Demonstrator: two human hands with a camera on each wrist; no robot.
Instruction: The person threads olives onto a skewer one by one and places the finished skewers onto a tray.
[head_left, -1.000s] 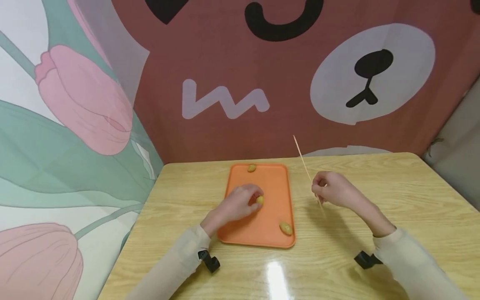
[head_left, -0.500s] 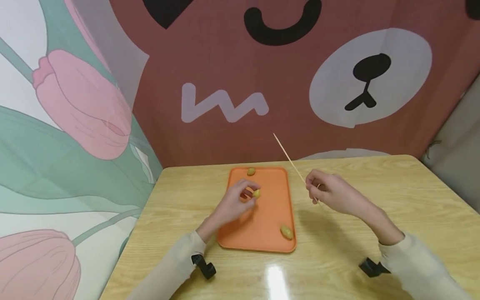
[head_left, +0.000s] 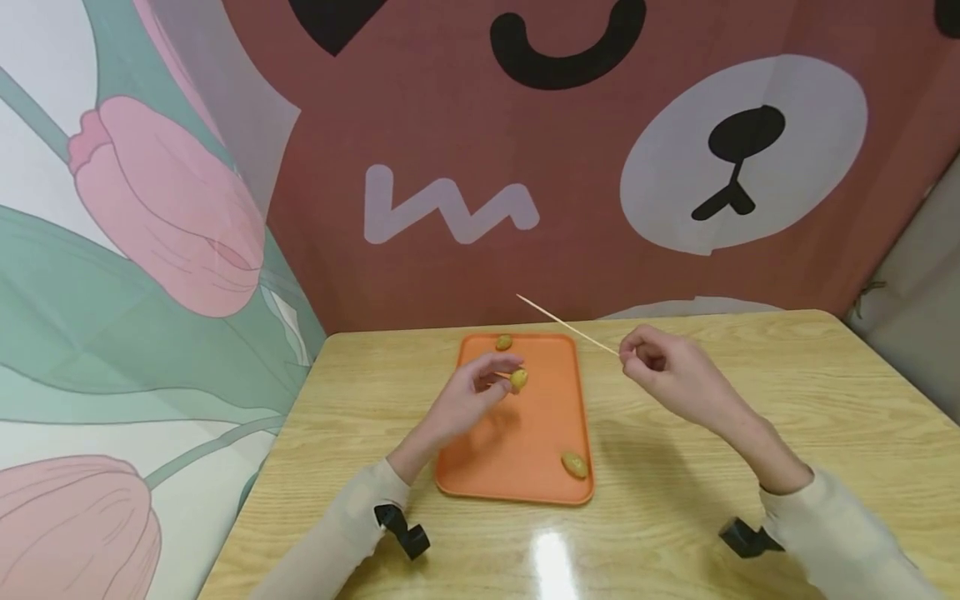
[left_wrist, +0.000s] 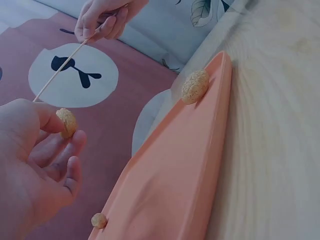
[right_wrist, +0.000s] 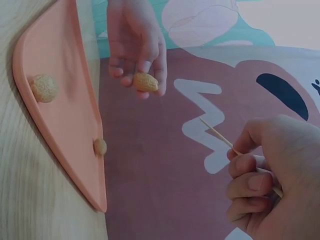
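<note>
Over the orange tray [head_left: 480, 497], my left hand [head_left: 463, 400] pinches a small tan-yellow oval piece [head_left: 519, 379] between thumb and fingers. Its surface looks rough and bumpy in the right wrist view, but its exact kind is unclear. To the right, my right hand [head_left: 675, 371] holds a thin bamboo skewer [head_left: 566, 324] near its lower end, fingers curled round it. The skewer slants up and left, its tip apart from the held piece. Two similar pieces lie on the tray, one [head_left: 503, 342] at the far edge and one [head_left: 575, 464] in the near right corner.
The tray lies on a light wooden table [head_left: 375, 392]. Behind the table hangs a reddish-brown cloth [head_left: 570, 250] with a bear print, and a tulip-patterned cloth [head_left: 172, 208] stands on the left. A black device [head_left: 402, 531] sits on the left wrist.
My left hand has lifted the oval piece from the tray and turned slightly upward. The skewer in my right hand has swung from steep to a flatter slant, its tip moving left.
</note>
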